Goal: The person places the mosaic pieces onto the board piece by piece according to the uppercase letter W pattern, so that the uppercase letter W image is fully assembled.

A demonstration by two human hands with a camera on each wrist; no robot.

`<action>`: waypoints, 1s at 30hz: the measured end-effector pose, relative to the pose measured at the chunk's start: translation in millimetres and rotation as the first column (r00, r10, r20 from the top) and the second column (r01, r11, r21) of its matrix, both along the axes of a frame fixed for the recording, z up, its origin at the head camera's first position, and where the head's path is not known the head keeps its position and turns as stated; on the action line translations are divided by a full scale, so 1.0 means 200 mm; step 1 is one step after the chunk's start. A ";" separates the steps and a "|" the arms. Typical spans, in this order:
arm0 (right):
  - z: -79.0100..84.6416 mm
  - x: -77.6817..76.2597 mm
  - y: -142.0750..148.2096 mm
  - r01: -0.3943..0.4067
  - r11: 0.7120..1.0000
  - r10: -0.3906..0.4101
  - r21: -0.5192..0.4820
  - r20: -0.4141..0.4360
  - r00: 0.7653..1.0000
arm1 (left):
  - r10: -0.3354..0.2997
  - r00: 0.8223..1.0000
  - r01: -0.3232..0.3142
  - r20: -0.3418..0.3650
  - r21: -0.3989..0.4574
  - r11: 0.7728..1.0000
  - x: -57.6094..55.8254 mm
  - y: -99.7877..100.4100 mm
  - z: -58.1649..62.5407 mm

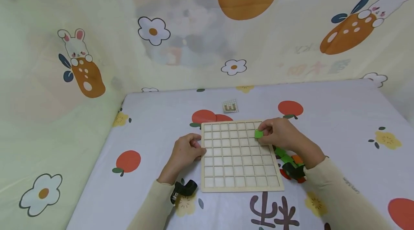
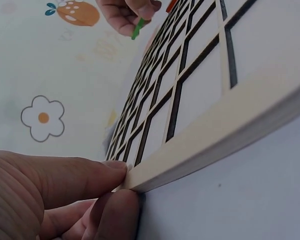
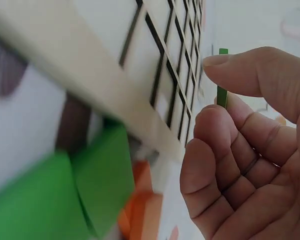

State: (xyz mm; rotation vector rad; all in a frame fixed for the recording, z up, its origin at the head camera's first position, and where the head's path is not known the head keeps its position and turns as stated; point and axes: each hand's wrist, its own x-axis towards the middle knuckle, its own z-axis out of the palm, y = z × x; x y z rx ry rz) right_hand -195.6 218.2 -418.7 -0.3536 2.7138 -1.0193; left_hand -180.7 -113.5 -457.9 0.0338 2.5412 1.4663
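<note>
A square wooden grid board (image 1: 242,189) with pale cells lies flat on the table. My left hand (image 1: 185,151) grips its left edge, thumb on top and fingers at the side, as the left wrist view also shows. Over the board's upper right part, my right hand (image 1: 282,133) pinches a thin green square tile (image 1: 258,134) between thumb and fingers. Seen edge-on in the right wrist view, the tile (image 3: 222,95) stands upright and apart from the grid. Loose green tiles (image 3: 102,175) and orange tiles (image 3: 146,210) lie by the board's right edge, partly hidden under my right wrist.
A small card (image 1: 230,106) with a grid pattern lies behind the board. The table (image 1: 155,115) has a printed cloth with fruit and flowers. A patterned curtain (image 1: 194,75) hangs along the back and left. Black straps with cameras sit on both wrists.
</note>
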 end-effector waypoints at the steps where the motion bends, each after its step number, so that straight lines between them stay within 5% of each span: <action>1: 0.00 0.00 -0.01 -0.006 1.000 0.006 0.001 0.003 1.000 | 0.000 1.000 0.000 0.000 0.005 1.000 0.00 0.00 0.00; 23: -0.05 -0.01 -0.08 -0.055 0.998 0.054 0.027 0.004 0.999 | 0.002 1.000 -0.002 0.009 0.003 1.000 -0.01 -0.01 -0.01; 30: -0.05 -0.01 -0.09 -0.067 0.996 0.068 0.058 -0.006 0.998 | -0.029 0.999 0.031 -0.039 0.050 0.998 0.00 -0.03 0.00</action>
